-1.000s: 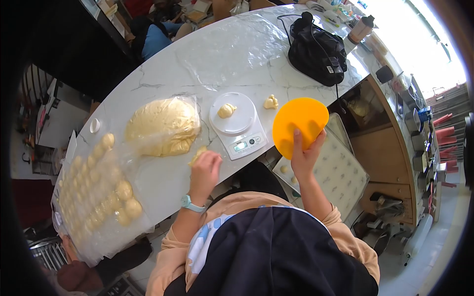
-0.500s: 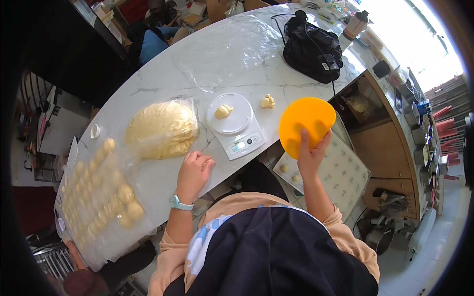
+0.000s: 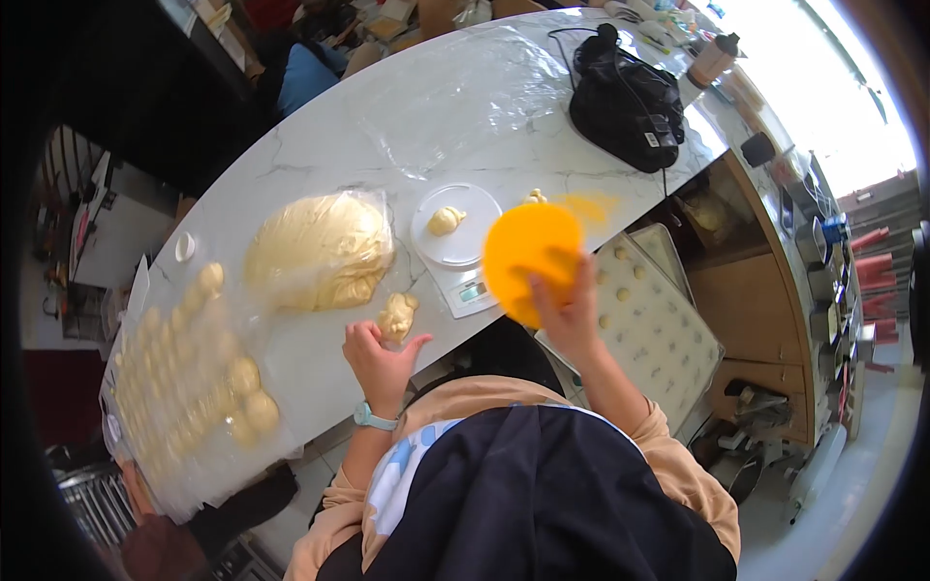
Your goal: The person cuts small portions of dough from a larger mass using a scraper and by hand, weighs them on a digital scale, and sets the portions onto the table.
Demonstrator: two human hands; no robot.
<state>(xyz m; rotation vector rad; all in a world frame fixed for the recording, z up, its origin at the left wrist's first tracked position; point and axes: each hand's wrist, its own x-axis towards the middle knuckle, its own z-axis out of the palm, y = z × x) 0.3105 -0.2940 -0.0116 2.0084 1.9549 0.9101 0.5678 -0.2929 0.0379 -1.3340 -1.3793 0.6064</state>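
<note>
Your left hand point(image 3: 381, 356) has loosened: thumb and fingertips were bunched together half a second ago, and now the thumb sticks out wide, with the fingers loosely curled. That brings the dough piece point(image 3: 397, 318) into plain view, seemingly out of your grip; whether a fingertip still brushes it, I cannot tell. Your right hand point(image 3: 567, 315) grasps the yellow scraper point(image 3: 523, 247), which has swung leftward, blurred, and now covers a corner of the scale point(image 3: 436, 247). To judge by this, the scraper is being brought in nearer the piece.

The piece lies on the worktop point(image 3: 310, 155), near its front edge, between the big dough point(image 3: 315, 257) and the scale. It looks pale yellow, soft and lumpy, ragged in outline rather than rounded. A smaller lump point(image 3: 446, 221) sits on the scale; another point(image 3: 536, 197) shows just past the scraper's far edge.
</note>
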